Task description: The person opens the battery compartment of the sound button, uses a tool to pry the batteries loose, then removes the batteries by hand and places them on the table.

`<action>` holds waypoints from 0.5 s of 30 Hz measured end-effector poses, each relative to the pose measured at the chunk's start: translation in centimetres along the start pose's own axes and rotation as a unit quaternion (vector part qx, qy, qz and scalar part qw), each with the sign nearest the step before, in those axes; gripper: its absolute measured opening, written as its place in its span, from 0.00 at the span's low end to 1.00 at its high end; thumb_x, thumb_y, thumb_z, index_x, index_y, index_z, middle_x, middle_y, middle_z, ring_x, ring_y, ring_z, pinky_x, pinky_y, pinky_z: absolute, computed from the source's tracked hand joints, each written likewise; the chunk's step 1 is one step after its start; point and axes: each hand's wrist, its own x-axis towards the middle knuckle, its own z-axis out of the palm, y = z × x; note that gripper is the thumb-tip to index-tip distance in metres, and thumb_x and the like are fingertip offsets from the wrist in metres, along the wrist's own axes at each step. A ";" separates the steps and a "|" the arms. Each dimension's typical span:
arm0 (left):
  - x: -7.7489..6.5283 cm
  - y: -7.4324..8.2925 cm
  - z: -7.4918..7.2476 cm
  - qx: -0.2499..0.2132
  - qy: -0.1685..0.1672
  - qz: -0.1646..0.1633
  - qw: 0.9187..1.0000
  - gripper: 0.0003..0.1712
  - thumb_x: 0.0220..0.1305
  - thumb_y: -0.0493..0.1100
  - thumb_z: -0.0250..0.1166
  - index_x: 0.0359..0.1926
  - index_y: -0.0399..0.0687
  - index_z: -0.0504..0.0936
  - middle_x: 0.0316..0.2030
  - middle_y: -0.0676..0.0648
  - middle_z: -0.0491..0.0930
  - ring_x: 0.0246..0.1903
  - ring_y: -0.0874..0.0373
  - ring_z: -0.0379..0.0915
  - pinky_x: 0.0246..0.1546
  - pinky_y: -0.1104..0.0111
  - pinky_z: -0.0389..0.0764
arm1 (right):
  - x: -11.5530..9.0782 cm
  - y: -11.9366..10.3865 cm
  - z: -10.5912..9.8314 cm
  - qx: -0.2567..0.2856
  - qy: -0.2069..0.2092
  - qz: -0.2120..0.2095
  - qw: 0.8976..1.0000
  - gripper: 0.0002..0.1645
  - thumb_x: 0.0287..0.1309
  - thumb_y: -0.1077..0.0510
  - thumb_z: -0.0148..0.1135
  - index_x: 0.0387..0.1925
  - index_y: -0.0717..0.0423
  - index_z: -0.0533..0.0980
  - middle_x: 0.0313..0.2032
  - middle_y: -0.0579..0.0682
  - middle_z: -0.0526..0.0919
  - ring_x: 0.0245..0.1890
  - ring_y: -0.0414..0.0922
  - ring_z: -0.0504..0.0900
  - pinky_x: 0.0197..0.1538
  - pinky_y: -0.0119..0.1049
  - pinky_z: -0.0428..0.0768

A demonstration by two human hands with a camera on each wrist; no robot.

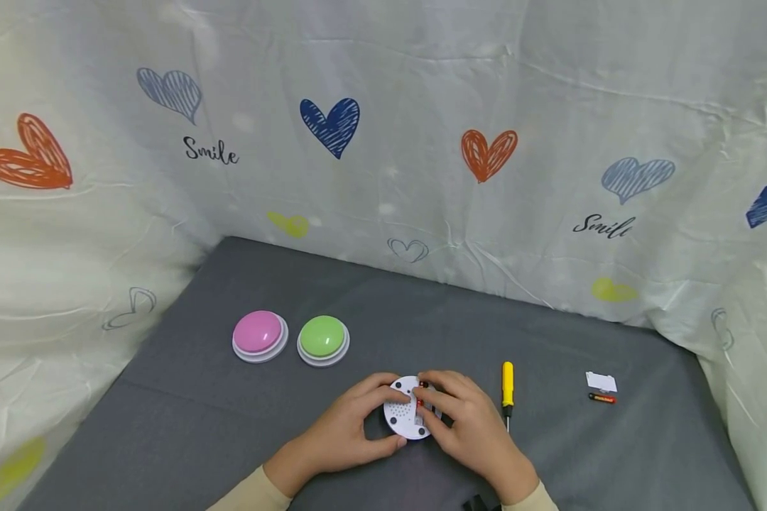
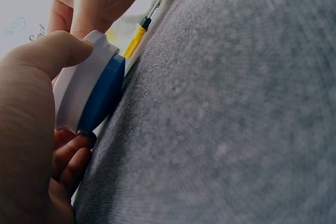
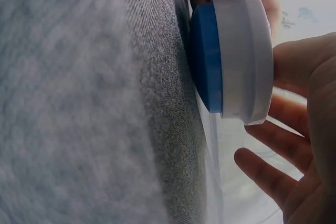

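A round push button (image 1: pixel 399 411) lies dome down, its white underside with dark feet and speaker holes facing up. Its blue dome (image 2: pixel 105 95) is against the grey cloth in the left wrist view. My left hand (image 1: pixel 345 429) grips the white base by its rim, thumb on the near side and fingers across the far side. At the battery slot, my right hand (image 1: pixel 469 422) pinches a small red-and-black battery (image 1: pixel 420 402) between thumb and fingertip. In the right wrist view its other fingers (image 3: pixel 268 174) spread beside the base. Fingers partly cover the slot.
A yellow-handled screwdriver (image 1: pixel 508 387) lies right of my hands. Farther right are a white battery cover (image 1: pixel 601 382) and another battery (image 1: pixel 602 399). Pink (image 1: pixel 258 333) and green (image 1: pixel 322 337) push buttons stand at the back left. A printed curtain (image 1: pixel 409 85) encloses the table.
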 end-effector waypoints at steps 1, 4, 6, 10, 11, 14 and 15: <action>0.0 0.0 0.0 -0.001 -0.001 -0.002 1.000 0.29 0.64 0.51 0.82 0.63 0.60 0.83 0.68 0.53 0.76 0.65 0.58 0.76 0.64 0.57 0.80 | 0.0 0.0 0.0 -0.003 -0.002 0.002 1.000 0.19 0.65 0.59 0.80 0.57 0.51 0.90 0.61 0.47 0.86 0.60 0.45 0.84 0.58 0.51 0.85; 0.1 0.1 -0.1 -0.007 -0.007 -0.014 1.000 0.28 0.63 0.50 0.82 0.63 0.61 0.83 0.68 0.55 0.75 0.66 0.59 0.76 0.65 0.57 0.80 | 0.0 -0.1 -0.2 -0.020 -0.004 0.007 1.000 0.18 0.65 0.57 0.80 0.56 0.50 0.90 0.60 0.47 0.86 0.59 0.44 0.84 0.59 0.50 0.84; 0.1 0.1 -0.1 -0.010 -0.012 -0.025 1.000 0.28 0.63 0.50 0.82 0.63 0.62 0.84 0.68 0.56 0.75 0.66 0.59 0.75 0.66 0.57 0.79 | 0.0 0.0 -0.2 -0.032 -0.002 0.008 0.999 0.19 0.64 0.56 0.80 0.56 0.50 0.90 0.59 0.47 0.87 0.58 0.45 0.85 0.58 0.50 0.85; 0.0 0.1 -0.1 -0.014 -0.018 -0.035 0.999 0.29 0.64 0.50 0.82 0.63 0.63 0.84 0.68 0.58 0.75 0.67 0.60 0.74 0.66 0.57 0.79 | -0.1 0.1 -0.1 -0.039 0.008 0.008 0.999 0.22 0.62 0.55 0.82 0.57 0.51 0.90 0.58 0.48 0.87 0.56 0.46 0.85 0.57 0.51 0.85; 0.0 0.1 -0.1 -0.012 -0.018 -0.035 0.999 0.29 0.64 0.51 0.82 0.63 0.63 0.84 0.68 0.58 0.75 0.67 0.60 0.74 0.66 0.57 0.79 | -0.1 0.2 0.0 -0.037 0.011 0.008 0.999 0.22 0.62 0.55 0.82 0.57 0.51 0.90 0.57 0.49 0.87 0.56 0.46 0.86 0.57 0.51 0.85; 0.0 0.1 -0.1 -0.012 -0.016 -0.034 0.999 0.29 0.63 0.51 0.82 0.63 0.63 0.84 0.68 0.58 0.75 0.67 0.60 0.74 0.66 0.57 0.79 | -0.1 0.2 0.0 -0.032 0.019 0.012 0.999 0.21 0.62 0.55 0.82 0.56 0.50 0.90 0.57 0.49 0.88 0.55 0.46 0.86 0.56 0.50 0.85; 0.0 0.0 -0.1 -0.012 -0.014 -0.033 0.999 0.29 0.63 0.50 0.83 0.63 0.63 0.84 0.68 0.58 0.75 0.67 0.60 0.74 0.66 0.57 0.79 | -0.1 0.2 0.0 -0.031 0.023 0.014 0.999 0.21 0.62 0.55 0.82 0.56 0.50 0.90 0.57 0.49 0.88 0.54 0.46 0.86 0.56 0.50 0.85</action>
